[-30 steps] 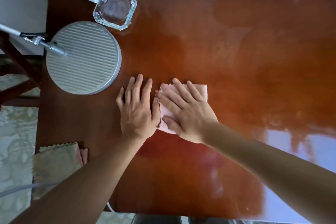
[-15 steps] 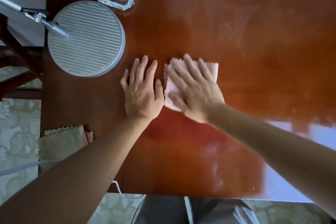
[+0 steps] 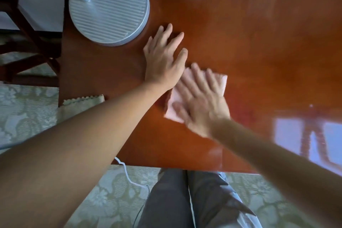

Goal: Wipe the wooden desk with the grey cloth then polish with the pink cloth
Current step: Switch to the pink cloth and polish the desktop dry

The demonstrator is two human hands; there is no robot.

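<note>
— How are the arms lying?
— Both are reaching forward over the wooden desk [image 3: 240, 24].
— And the hands?
— The left hand [image 3: 163, 57] is resting flat, fingers spread; the right hand [image 3: 201, 102], fingers straight, is pressing the pink cloth [image 3: 221, 82] near the front edge.

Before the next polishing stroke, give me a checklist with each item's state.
1. Pink cloth flat under the right hand: ok.
2. Left hand braced on the wooden desk, off the cloth: ok.
3. Lamp base apart from the cloth: ok.
4. Grey cloth set aside at the desk's near left edge: ok.
5. Desk dry after wiping: cannot tell, glare.
</note>
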